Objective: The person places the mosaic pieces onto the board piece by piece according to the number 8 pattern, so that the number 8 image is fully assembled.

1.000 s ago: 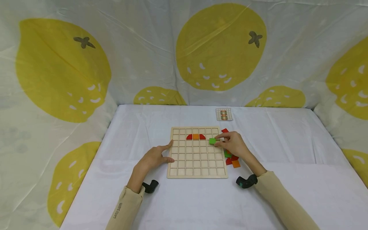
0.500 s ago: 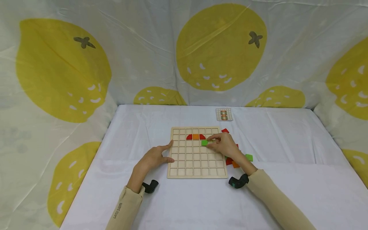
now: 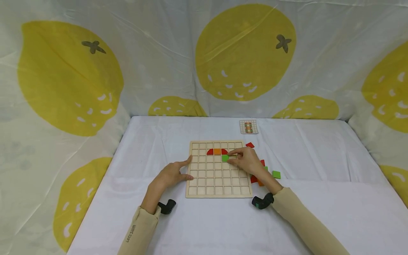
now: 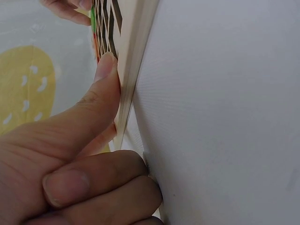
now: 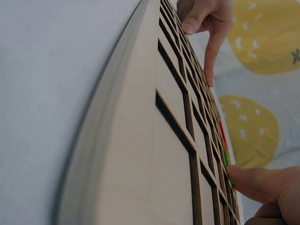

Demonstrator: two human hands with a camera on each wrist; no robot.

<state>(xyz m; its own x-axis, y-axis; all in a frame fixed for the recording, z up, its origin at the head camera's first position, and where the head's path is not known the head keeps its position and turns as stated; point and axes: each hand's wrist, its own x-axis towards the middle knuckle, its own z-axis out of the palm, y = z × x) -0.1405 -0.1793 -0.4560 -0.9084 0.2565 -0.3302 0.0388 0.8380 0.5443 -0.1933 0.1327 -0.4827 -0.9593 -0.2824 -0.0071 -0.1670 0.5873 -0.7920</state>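
A wooden grid board (image 3: pixel 209 174) lies flat on the white-clothed table. In its second row from the back, an orange square tile (image 3: pixel 217 151) sits between two rounded red tiles (image 3: pixel 210 152). My right hand (image 3: pixel 250 161) pinches a green square tile (image 3: pixel 225 158) between thumb and forefinger, at the cell just in front of the right red tile. Whether the green tile lies fully in its cell, I cannot tell. My left hand (image 3: pixel 170 173) touches the board's left edge with thumb and forefinger spread apart; its other fingers (image 4: pixel 110 173) curl under, seen in the left wrist view.
Several loose tiles lie right of the board, partly hidden by the right forearm, among them a green square (image 3: pixel 276 174) and a red piece (image 3: pixel 250 145). A small pattern card (image 3: pixel 248 126) lies behind the board. Lemon-printed cloth (image 3: pixel 245 53) hangs behind the table.
My right hand has carried the green tile leftward over the board to beneath the right red tile. A loose green tile at the right has come into sight. The left hand stays put.
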